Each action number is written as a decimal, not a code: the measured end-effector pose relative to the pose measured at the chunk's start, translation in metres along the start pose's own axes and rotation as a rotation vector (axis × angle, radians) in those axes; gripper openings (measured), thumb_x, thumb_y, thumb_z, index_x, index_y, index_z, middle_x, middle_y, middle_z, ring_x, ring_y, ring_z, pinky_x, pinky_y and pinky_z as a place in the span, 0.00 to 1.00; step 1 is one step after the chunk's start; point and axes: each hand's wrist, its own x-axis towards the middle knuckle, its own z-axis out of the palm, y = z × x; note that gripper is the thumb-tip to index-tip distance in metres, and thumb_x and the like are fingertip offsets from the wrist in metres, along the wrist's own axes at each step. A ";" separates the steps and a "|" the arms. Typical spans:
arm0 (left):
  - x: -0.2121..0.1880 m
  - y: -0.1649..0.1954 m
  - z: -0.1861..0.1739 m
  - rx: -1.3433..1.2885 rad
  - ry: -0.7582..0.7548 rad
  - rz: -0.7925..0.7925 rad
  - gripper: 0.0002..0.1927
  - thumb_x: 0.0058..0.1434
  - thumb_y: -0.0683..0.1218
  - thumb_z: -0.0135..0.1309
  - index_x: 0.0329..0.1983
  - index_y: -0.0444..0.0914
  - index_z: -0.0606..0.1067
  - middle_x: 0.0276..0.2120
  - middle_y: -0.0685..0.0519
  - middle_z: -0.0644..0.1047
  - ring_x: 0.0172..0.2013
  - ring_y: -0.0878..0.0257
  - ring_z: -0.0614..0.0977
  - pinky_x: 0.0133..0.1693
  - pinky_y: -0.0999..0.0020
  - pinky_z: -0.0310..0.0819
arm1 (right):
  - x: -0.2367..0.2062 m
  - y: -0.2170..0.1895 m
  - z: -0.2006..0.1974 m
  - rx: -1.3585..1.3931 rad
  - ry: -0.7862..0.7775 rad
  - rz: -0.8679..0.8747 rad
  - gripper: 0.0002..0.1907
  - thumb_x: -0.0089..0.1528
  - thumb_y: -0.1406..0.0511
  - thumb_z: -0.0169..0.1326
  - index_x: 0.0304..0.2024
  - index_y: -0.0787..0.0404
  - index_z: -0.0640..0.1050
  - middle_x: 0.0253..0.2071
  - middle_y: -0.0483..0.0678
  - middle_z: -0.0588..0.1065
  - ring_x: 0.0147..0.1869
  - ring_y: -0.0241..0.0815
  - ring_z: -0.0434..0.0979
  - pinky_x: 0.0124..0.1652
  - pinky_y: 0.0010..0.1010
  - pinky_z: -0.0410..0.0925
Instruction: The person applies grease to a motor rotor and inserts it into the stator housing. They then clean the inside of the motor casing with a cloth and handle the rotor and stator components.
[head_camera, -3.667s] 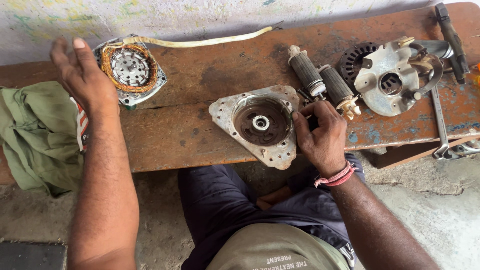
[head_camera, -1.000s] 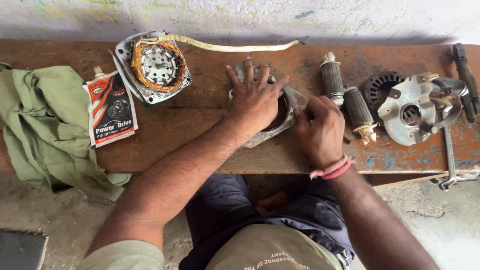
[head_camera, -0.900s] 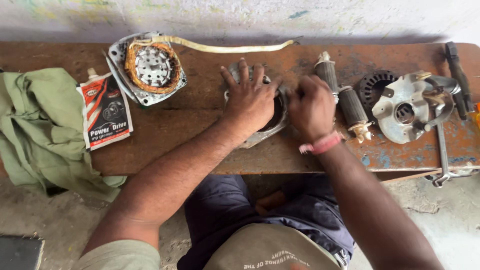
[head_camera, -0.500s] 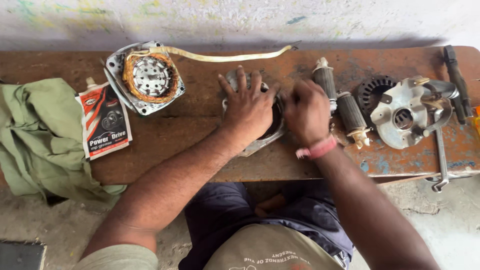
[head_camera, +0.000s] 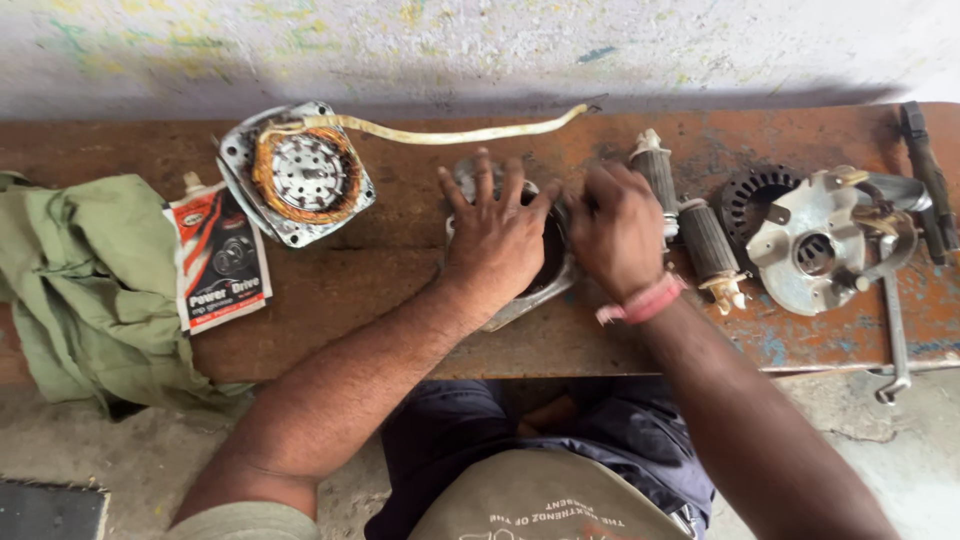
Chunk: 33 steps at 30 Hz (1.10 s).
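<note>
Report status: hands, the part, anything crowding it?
Left hand flat on the round metal cover. Right hand at its right edge, grip hidden. Two ribbed cylinders lie close beside it.

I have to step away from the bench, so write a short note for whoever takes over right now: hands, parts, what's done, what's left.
Left hand: spread flat on the round metal end cover at the bench's middle.
Right hand: beside it at the cover's right edge; its fingertips are hidden.
Stator with copper winding lies left; two ribbed rotors and a second end housing lie right.
Done: motor apart, parts laid out.
Left: nothing is joined yet.
</note>
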 end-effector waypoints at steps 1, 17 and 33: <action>0.000 0.000 0.001 0.001 0.020 0.014 0.28 0.60 0.46 0.52 0.67 0.48 0.70 0.65 0.34 0.63 0.67 0.27 0.59 0.57 0.08 0.40 | -0.004 0.001 -0.002 0.001 -0.020 -0.001 0.12 0.58 0.69 0.64 0.28 0.64 0.72 0.31 0.55 0.72 0.38 0.59 0.74 0.38 0.49 0.66; 0.003 -0.002 0.001 -0.034 -0.026 -0.003 0.30 0.57 0.47 0.53 0.66 0.47 0.69 0.65 0.33 0.61 0.66 0.26 0.58 0.56 0.09 0.39 | -0.031 0.011 -0.002 0.002 -0.027 0.188 0.14 0.58 0.70 0.65 0.27 0.64 0.70 0.29 0.55 0.71 0.36 0.59 0.73 0.37 0.49 0.66; 0.000 -0.003 0.002 -0.022 -0.026 0.000 0.29 0.58 0.46 0.53 0.65 0.46 0.70 0.62 0.32 0.63 0.65 0.25 0.58 0.55 0.08 0.39 | -0.013 -0.006 -0.004 -0.074 0.066 0.010 0.10 0.59 0.71 0.62 0.30 0.63 0.71 0.34 0.54 0.71 0.41 0.58 0.72 0.38 0.48 0.66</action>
